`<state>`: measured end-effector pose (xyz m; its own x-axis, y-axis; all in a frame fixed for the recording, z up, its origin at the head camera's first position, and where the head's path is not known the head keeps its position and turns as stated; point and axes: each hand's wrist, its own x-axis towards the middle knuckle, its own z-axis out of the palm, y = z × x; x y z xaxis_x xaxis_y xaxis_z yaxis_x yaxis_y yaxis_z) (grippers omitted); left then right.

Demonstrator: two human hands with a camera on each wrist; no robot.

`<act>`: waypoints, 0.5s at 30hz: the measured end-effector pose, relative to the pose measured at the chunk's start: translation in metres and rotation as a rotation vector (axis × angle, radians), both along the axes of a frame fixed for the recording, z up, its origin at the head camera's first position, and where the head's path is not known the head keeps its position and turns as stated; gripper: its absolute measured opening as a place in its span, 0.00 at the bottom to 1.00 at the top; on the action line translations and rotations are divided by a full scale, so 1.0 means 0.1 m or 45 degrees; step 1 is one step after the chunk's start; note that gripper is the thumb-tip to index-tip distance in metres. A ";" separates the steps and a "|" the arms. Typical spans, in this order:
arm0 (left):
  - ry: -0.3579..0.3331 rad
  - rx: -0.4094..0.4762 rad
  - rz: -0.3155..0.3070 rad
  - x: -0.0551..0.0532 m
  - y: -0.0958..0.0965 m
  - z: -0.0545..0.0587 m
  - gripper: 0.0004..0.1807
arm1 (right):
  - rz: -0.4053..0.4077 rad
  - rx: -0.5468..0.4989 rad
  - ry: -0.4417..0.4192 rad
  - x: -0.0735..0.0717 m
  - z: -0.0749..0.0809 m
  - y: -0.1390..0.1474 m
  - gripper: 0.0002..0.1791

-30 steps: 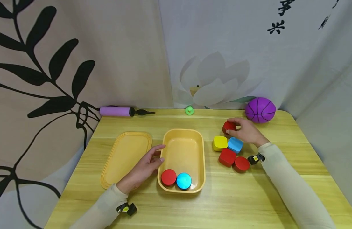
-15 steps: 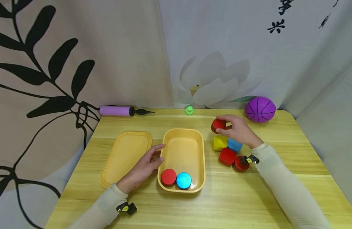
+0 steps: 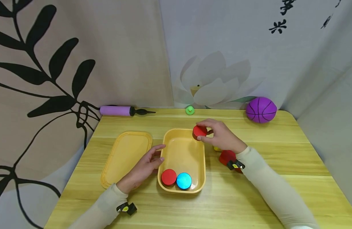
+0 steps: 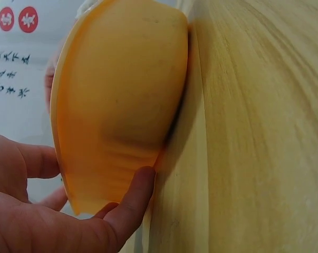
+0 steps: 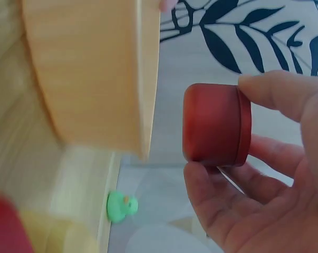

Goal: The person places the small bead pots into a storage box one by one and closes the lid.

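Note:
A red round tin (image 3: 199, 131) is pinched between the thumb and fingers of my right hand (image 3: 221, 137), over the far right corner of a yellow plastic box (image 3: 181, 152). The right wrist view shows the tin (image 5: 214, 124) apart from the box wall (image 5: 90, 68). Inside the box, at its near end, a red round tin (image 3: 168, 177) and a blue round tin (image 3: 184, 181) stand side by side. My left hand (image 3: 145, 165) rests against the box's left side, fingers extended. In the left wrist view, its fingertips (image 4: 144, 176) touch the outer wall and rim.
Right of the box, a red tin (image 3: 226, 156) and a bit of a yellow one (image 3: 217, 148) show; my right arm covers others. A yellow lid (image 3: 127, 152) lies left. Along the back are a purple pump (image 3: 116, 111), green duck (image 3: 190, 110) and purple ball (image 3: 261, 110).
My right hand has carried the red tin leftward from beside the group of tins to above the box's far right corner. The left hand and box have stayed put.

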<state>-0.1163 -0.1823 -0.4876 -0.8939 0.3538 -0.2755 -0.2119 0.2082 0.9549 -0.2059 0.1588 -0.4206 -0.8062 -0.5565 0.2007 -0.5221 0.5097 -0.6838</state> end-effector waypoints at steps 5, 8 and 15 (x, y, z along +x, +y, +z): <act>-0.001 0.014 -0.012 0.00 0.01 0.00 0.30 | 0.076 -0.025 -0.006 0.06 -0.03 -0.17 0.30; -0.001 0.013 -0.013 0.00 0.00 -0.01 0.30 | 0.113 -0.020 -0.004 0.09 -0.05 -0.29 0.30; -0.005 0.001 -0.003 0.00 -0.01 -0.02 0.30 | 0.224 0.069 0.000 0.18 -0.15 -0.57 0.29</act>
